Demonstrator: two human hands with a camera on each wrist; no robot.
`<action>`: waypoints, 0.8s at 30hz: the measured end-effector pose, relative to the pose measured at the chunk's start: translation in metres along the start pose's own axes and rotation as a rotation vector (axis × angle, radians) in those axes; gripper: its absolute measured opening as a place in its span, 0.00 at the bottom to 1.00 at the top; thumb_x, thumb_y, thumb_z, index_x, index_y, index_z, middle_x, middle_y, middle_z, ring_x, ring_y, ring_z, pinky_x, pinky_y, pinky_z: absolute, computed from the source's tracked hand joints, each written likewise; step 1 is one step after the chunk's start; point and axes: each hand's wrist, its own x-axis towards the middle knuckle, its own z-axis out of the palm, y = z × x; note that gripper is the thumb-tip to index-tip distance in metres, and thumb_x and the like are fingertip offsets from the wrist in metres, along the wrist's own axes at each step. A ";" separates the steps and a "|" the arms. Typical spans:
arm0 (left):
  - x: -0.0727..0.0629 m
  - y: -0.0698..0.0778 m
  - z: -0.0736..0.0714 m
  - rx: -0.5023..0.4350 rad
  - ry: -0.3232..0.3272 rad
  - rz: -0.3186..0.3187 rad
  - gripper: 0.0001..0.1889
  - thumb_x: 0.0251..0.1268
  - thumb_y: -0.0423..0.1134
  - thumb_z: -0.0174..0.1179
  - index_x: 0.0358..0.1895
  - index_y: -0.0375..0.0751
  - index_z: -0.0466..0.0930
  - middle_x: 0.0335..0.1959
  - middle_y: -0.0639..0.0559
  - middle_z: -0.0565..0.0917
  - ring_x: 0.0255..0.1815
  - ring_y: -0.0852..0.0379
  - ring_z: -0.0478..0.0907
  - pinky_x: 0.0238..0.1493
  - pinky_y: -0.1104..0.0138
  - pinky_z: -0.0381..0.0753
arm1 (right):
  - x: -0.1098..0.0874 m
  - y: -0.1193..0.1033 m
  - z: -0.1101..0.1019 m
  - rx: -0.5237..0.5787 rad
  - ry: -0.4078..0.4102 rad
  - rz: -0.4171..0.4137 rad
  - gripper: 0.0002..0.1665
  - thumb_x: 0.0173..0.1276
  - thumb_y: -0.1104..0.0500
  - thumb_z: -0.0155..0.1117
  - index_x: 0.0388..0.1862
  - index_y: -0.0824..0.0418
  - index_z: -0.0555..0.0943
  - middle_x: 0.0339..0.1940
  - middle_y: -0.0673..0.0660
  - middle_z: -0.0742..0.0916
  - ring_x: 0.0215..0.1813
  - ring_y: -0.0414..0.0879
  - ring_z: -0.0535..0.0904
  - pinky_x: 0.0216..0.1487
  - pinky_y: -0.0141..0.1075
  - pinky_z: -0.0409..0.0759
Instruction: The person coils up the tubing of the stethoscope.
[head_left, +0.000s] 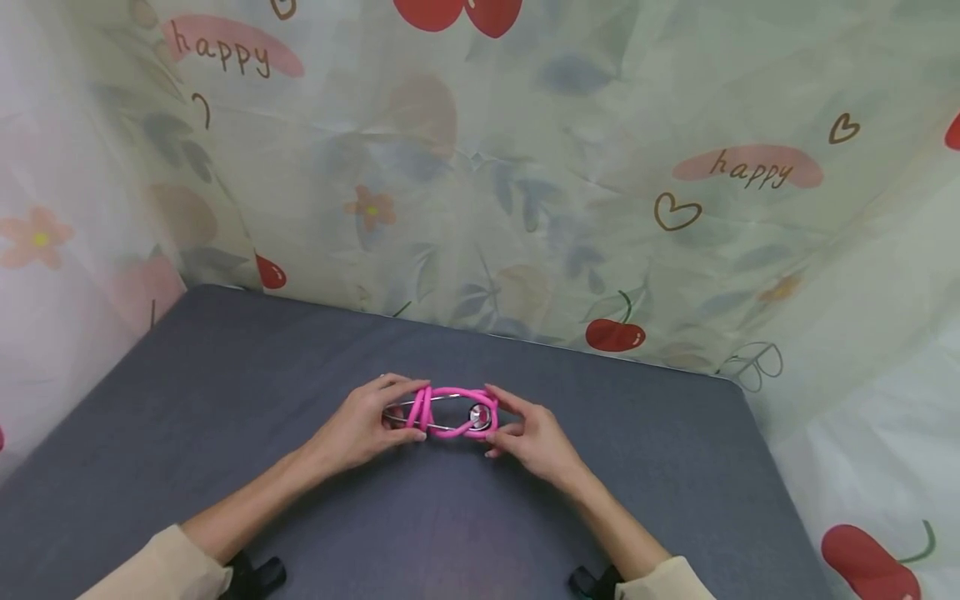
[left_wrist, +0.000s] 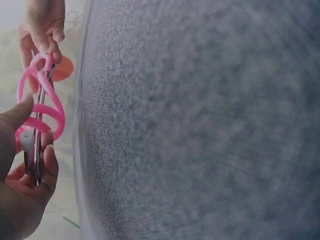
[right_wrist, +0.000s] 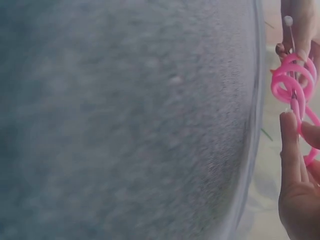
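Both hands hold a stethoscope in front of the body, its pink tubing (head_left: pixel 426 408) looped and wrapped round its metal ear tubes (left_wrist: pixel 38 160). My left hand (head_left: pixel 369 421) grips the left end, thumb at the front and fingers behind, where the wraps sit. A white ear tip (left_wrist: pixel 27 141) sticks out beside that hand in the left wrist view. At the right end, my right hand (head_left: pixel 542 437) pinches the tubing loop between thumb and fingers. The round, shiny chest piece (head_left: pixel 480 415) lies inside this loop. Some fingertips are hidden behind the stethoscope.
Beneath the hands is a table with a dark grey cloth top (head_left: pixel 247 400). A pale curtain (head_left: pixel 480 208) printed with cherries, leaves and "happy" hangs behind it and along both sides. Black wrist straps (head_left: pixel 251 577) show near the beige sleeves (head_left: pixel 161 567).
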 end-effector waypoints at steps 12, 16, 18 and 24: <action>0.000 -0.006 0.001 -0.049 -0.091 -0.033 0.35 0.51 0.40 0.78 0.66 0.50 0.77 0.42 0.57 0.85 0.35 0.66 0.82 0.32 0.70 0.80 | -0.009 -0.005 -0.004 -0.001 0.029 0.094 0.40 0.63 0.74 0.66 0.74 0.61 0.68 0.68 0.67 0.75 0.40 0.56 0.87 0.40 0.43 0.84; 0.001 -0.008 0.001 -0.033 -0.086 -0.029 0.32 0.52 0.40 0.77 0.63 0.49 0.79 0.47 0.56 0.86 0.35 0.63 0.81 0.34 0.69 0.78 | -0.011 -0.007 -0.006 0.042 0.019 0.105 0.39 0.64 0.75 0.65 0.74 0.63 0.67 0.68 0.69 0.75 0.42 0.58 0.87 0.42 0.39 0.85; 0.002 -0.009 0.001 -0.014 -0.080 -0.026 0.31 0.52 0.41 0.77 0.62 0.49 0.80 0.49 0.57 0.86 0.36 0.61 0.80 0.37 0.67 0.78 | -0.011 -0.002 -0.007 0.061 0.020 0.104 0.40 0.64 0.75 0.65 0.74 0.63 0.67 0.68 0.69 0.74 0.41 0.58 0.87 0.41 0.37 0.85; 0.000 -0.011 0.000 0.003 -0.064 -0.031 0.29 0.53 0.39 0.76 0.62 0.47 0.80 0.52 0.55 0.85 0.45 0.60 0.83 0.45 0.63 0.82 | -0.007 0.015 -0.010 0.055 0.009 0.111 0.40 0.64 0.73 0.66 0.75 0.61 0.67 0.68 0.67 0.74 0.40 0.54 0.87 0.41 0.39 0.85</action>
